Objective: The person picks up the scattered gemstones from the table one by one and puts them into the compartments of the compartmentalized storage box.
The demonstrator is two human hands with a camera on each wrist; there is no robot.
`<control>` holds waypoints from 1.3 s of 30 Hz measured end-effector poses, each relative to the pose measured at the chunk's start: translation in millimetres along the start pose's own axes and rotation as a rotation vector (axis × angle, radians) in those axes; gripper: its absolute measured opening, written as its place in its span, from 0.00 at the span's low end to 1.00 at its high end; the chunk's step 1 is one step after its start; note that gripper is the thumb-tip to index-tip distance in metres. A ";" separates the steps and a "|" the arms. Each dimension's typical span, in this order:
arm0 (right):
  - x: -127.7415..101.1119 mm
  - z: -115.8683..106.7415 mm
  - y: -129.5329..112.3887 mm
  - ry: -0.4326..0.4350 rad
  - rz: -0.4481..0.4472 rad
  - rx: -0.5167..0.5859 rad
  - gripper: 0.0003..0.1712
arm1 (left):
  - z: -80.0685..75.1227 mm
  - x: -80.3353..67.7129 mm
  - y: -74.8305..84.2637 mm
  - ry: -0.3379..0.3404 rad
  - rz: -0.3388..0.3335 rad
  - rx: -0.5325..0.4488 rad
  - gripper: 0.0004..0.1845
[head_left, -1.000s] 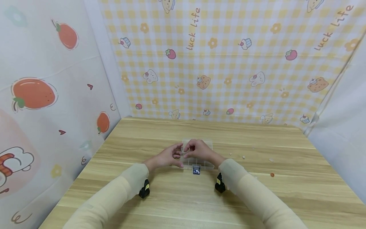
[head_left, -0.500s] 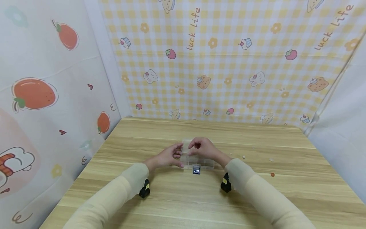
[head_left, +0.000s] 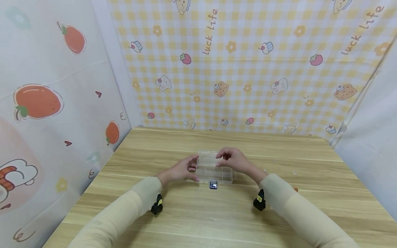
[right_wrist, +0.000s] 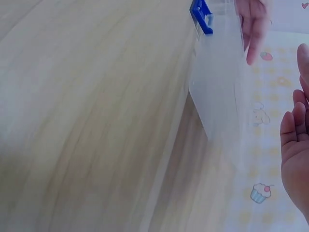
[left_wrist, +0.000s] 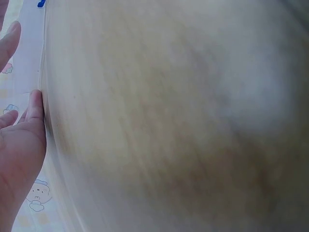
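Note:
A clear plastic compartment box (head_left: pixel 214 166) with a blue latch (head_left: pixel 213 185) lies flat on the wooden table (head_left: pixel 198 213), at its middle. My left hand (head_left: pixel 182 169) holds the box's left end, thumb on the far side and fingers on the near side. The left wrist view shows that hand (left_wrist: pixel 19 154) against the box edge (left_wrist: pixel 29 53). My right hand (head_left: pixel 233 159) hovers over the box's right end with loosely curled fingers and nothing seen in it. In the right wrist view its fingers (right_wrist: pixel 295 145) hang relaxed beside the box (right_wrist: pixel 217 87) and the latch (right_wrist: pixel 202 17).
A few small white bits (head_left: pixel 264 169) and an orange bit (head_left: pixel 295 189) lie on the table to the right of the box. Patterned cloth walls (head_left: pixel 235 69) close in the back and both sides. A black wrist camera (head_left: pixel 258 202) sits on each sleeve.
My right hand has moved rightward, from above the box's left part to its right end, uncovering the lid. The left hand and the box have stayed put.

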State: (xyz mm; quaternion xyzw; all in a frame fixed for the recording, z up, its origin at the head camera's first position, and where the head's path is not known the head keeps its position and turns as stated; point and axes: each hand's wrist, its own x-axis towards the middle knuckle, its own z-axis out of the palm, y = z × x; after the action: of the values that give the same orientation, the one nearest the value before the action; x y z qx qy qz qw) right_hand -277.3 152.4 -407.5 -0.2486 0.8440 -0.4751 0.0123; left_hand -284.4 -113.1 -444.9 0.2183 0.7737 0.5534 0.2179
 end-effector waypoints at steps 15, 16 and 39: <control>-32.2 -42.4 5.0 0.073 0.049 -0.002 0.14 | -0.1 0.0 -2.8 0.010 -0.014 0.024 0.54; -34.7 -45.1 5.2 0.074 0.052 0.001 0.14 | -0.1 -0.2 -2.6 0.011 -0.014 0.023 0.54; -100.3 -99.5 30.7 0.171 0.110 0.067 0.16 | 0.0 0.4 -2.3 -0.003 -0.005 0.006 0.54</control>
State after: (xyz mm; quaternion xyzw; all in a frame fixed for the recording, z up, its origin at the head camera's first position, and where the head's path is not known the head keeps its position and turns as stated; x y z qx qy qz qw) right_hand -227.5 287.9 -399.4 -0.1601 0.8380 -0.5211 -0.0254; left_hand -285.0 -113.6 -447.1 0.2177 0.7755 0.5504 0.2196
